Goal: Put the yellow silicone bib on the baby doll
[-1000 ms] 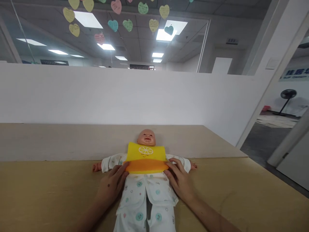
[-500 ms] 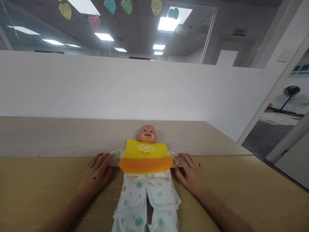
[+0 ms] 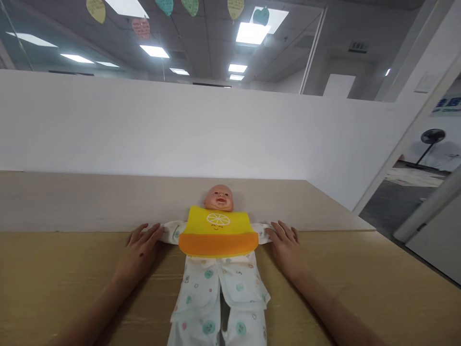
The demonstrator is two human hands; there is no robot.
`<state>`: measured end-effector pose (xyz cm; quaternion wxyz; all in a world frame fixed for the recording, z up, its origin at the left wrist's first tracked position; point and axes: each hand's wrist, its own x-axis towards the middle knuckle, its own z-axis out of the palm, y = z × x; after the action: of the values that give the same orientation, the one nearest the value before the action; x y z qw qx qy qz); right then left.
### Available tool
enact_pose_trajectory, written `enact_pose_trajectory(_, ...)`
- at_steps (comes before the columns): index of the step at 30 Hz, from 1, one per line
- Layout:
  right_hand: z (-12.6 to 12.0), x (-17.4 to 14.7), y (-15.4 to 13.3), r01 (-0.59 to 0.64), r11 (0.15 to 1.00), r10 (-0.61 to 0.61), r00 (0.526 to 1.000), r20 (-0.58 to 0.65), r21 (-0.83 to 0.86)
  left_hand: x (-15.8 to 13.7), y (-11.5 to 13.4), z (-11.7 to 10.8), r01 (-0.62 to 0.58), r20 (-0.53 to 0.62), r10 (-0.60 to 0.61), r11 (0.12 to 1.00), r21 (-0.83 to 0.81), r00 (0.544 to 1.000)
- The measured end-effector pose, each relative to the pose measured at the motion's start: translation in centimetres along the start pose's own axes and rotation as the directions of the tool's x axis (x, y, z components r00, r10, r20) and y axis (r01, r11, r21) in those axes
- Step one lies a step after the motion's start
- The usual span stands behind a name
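Observation:
A baby doll (image 3: 218,198) lies on its back at the middle of the table, head away from me. On its chest is a yellow bib (image 3: 218,226) with a citrus slice, a smiling face and an orange pocket. White printed baby clothes (image 3: 205,283) cover its body, and both sleeves stretch out sideways. My left hand (image 3: 142,250) is closed on the end of the left-side sleeve (image 3: 175,231), its thumb hidden. At the other side, my right hand (image 3: 287,247) pinches the end of the right-side sleeve (image 3: 262,232).
The wooden table (image 3: 72,274) has a paler board (image 3: 90,202) along its back, against a white partition (image 3: 162,129). Heart-shaped notes (image 3: 140,28) hang on the glass above. To the right, a doorway shows a black fan (image 3: 433,136) on a stand.
Both hands have moved slightly outward from the doll, and more of each sleeve shows, drawn out straighter. The bib and doll stay in place; the view has shifted a little.

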<state>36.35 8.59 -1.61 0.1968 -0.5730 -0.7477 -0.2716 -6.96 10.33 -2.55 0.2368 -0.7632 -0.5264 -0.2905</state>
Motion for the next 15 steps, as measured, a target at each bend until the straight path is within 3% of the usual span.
enact_pose_trajectory(5,-0.5,-0.6,-0.7,0.004,0.993,0.000,1.000,-0.029,0.116,-0.4,1.9,-0.9,-0.021,-0.059,0.014,0.992,-0.126,0.998)
enact_pose_trajectory(9,-0.8,-0.6,-1.6,-0.019,0.929,0.052,0.995,-0.079,0.371,-0.7,3.6,-1.5,-0.040,-0.067,0.025,0.972,-0.231,0.997)
enact_pose_trajectory(12,-0.9,0.8,-2.2,-0.133,0.772,0.196,0.980,-0.033,0.622,0.1,3.7,-1.5,0.081,-0.028,-0.094,0.948,-0.309,0.995)
enact_pose_trajectory(15,-1.0,4.0,-2.9,-0.335,0.484,0.369,0.916,0.158,0.808,2.7,3.4,-1.2,0.313,0.099,-0.301,0.840,-0.442,0.948)
